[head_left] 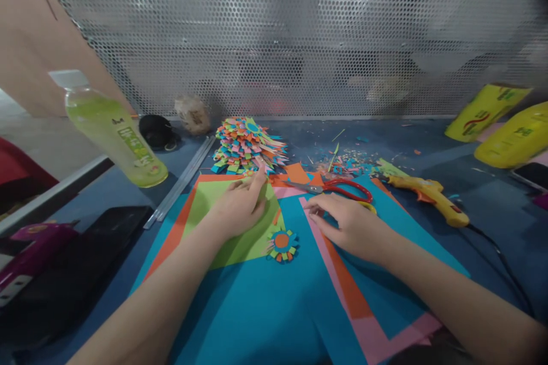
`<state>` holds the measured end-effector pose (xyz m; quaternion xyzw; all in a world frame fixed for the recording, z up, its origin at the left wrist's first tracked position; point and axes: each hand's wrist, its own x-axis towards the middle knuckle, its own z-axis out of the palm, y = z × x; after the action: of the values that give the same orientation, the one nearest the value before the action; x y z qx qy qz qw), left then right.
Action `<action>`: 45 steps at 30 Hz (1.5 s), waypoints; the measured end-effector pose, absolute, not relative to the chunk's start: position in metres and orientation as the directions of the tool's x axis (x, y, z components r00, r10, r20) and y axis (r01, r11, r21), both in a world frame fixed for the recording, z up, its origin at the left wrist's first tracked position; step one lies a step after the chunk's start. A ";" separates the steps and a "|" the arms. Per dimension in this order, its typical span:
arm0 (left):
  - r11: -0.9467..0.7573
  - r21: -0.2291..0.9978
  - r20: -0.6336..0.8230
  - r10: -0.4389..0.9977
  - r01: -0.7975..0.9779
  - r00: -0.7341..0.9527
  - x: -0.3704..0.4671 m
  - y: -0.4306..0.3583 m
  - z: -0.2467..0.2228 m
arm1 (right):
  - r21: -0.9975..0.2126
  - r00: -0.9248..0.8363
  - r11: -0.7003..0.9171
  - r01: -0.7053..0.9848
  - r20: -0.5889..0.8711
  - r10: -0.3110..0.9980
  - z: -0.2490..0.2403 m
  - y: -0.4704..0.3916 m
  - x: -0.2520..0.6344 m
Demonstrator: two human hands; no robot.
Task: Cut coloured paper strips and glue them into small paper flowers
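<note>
My left hand [242, 208] rests over a light green paper sheet [205, 205], its index finger stretched toward a mound of multicoloured fringed paper [240, 145]. The other fingers are partly curled, with the thumb apart and nothing visible in them. Below it lies a small layered paper flower [281, 241] with an orange centre and blue and green petals. My right hand [349, 219] is loosely curved, fingertips by the top of a pink paper strip [314, 228], and I see nothing held. Just beyond it, red-handled scissors [346, 185] lie with blades pointing left.
Blue sheets [265, 308] lie beneath the other papers. A yellow glue gun [428, 194] with a cord and paper scraps [351, 162] are to the right. A drink bottle [115, 131], clear sticks [180, 182] and a black tray-like object [81, 279] stand left. A perforated metal panel [274, 28] closes off the back.
</note>
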<state>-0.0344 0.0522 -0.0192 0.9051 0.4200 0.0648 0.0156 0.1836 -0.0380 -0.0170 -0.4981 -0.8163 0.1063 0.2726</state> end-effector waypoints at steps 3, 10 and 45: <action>-0.629 0.084 0.091 0.777 0.773 0.623 -0.032 0.054 -0.020 | -0.444 -0.362 0.472 0.762 0.312 0.878 -0.016 -0.038 0.183; -0.605 0.144 0.171 0.794 0.783 0.583 -0.031 0.060 -0.022 | -0.428 -0.379 0.476 0.768 0.296 0.877 -0.017 -0.039 0.182; -0.615 0.493 0.436 0.787 0.615 0.437 -0.024 0.053 -0.017 | -0.289 0.537 -0.453 0.843 0.416 0.734 -0.019 -0.025 0.341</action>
<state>-0.0235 0.0530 -0.0166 0.8373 0.4186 0.3263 0.1315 0.3414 -0.0254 -0.0194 -0.8444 -0.4669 -0.1161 0.2356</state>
